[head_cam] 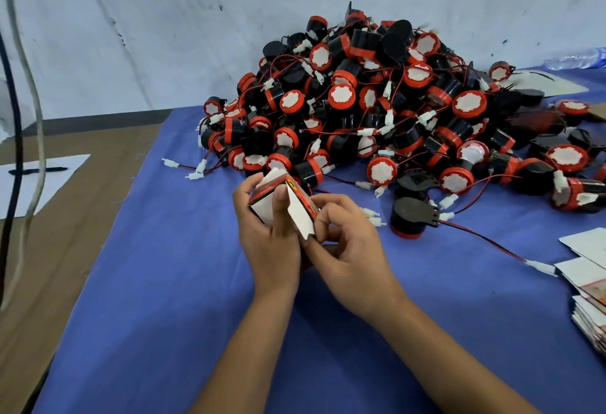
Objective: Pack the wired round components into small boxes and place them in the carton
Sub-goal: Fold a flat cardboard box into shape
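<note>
Both our hands hold one small box (282, 205) over the middle of the blue worktop (164, 282). Our left hand (270, 243) wraps around it, and our right hand (344, 243) pinches its white flap. The box tips up, long side pointing away toward the big pile of wired round parts (393, 111) at the far edge. We think nearly all the packing is left, and we see no carton.
</note>
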{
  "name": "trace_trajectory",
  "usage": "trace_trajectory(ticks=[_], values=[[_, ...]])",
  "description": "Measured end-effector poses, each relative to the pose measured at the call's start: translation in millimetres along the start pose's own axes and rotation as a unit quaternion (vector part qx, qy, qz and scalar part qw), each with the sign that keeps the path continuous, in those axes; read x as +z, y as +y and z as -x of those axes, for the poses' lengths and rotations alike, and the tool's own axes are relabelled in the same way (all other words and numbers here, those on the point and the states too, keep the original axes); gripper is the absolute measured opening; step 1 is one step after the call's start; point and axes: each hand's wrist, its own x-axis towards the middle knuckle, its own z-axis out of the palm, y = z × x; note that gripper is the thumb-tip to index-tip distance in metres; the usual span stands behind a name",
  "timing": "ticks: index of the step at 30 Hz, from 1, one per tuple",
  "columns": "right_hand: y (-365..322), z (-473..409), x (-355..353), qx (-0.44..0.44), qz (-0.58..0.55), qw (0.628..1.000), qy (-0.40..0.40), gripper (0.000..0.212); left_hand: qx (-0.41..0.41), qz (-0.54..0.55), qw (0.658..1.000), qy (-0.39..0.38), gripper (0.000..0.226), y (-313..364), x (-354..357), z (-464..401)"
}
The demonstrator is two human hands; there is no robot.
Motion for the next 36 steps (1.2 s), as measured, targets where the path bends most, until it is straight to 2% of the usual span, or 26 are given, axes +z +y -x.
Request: trace_trajectory(ticks=[2,4,7,10,14,17,20,22,24,27,31,33,36], values=[[-4.3,2.1,-1.1,0.014,-0.05,0.996,-0.066,0.014,-0.001,-0.013,1.0,0.016,0.054,1.5,-5.6,-6.4],[-7.9,3.3,-1.4,0.044,-0.086,0.993,-0.075,0.024,0.018,-0.038,0.999,-0.004,0.05,2.2,-10.9,-12.0],[-8.5,-1.5,-6.1,0.083,-0.056,0.995,-0.014,0.041,0.082,-0.122,0.983,-0.112,0.036,0.9,-13.2,-13.2],[-5.0,-5.0,-16.0,0.145,-0.044,0.988,0.021,0.055,0.042,-0.101,0.968,-0.224,0.025,-0.9,-9.3,-9.9],[-0.2,-10.8,-24.8,0.186,-0.119,0.971,0.09,0.035,-0.001,0.01,0.94,-0.342,0.047,-2.8,-10.5,-8.8],[3.5,-14.0,-37.2,0.195,-0.121,0.97,0.085,0.031,0.051,-0.079,0.905,-0.416,0.089,-3.0,-13.8,-8.8],[4.8,-11.2,-43.0,0.169,-0.108,0.98,-0.015,0.031,0.144,-0.185,0.886,-0.4,0.106,-9.7,-14.2,-7.4],[8.7,-11.3,-42.9,0.143,-0.059,0.987,-0.038,0.037,0.172,-0.203,0.89,-0.369,0.099,-12.7,-14.6,-9.3],[12.1,-12.9,-44.1,0.11,0.002,0.994,-0.026,0.042,0.185,-0.189,0.899,-0.35,0.089,-13.5,-14.3,-10.4],[10.5,-15.5,-40.0,0.098,-0.015,0.995,0.008,0.035,0.206,-0.193,0.905,-0.319,0.079,-11.9,-10.5,-6.2],[16.0,-16.5,-36.0,0.111,0.002,0.99,0.091,0.022,0.238,-0.228,0.889,-0.317,0.088,-9.7,-3.1,2.7],[16.6,-17.6,-42.0,0.133,-0.056,0.988,0.06,0.026,0.234,-0.222,0.891,-0.32,0.088,-9.2,-2.6,1.7],[14.0,-18.2,-50.0,0.145,-0.194,0.97,0.002,0.027,0.186,-0.189,0.915,-0.306,0.084,-8.1,-5.6,-2.6]])
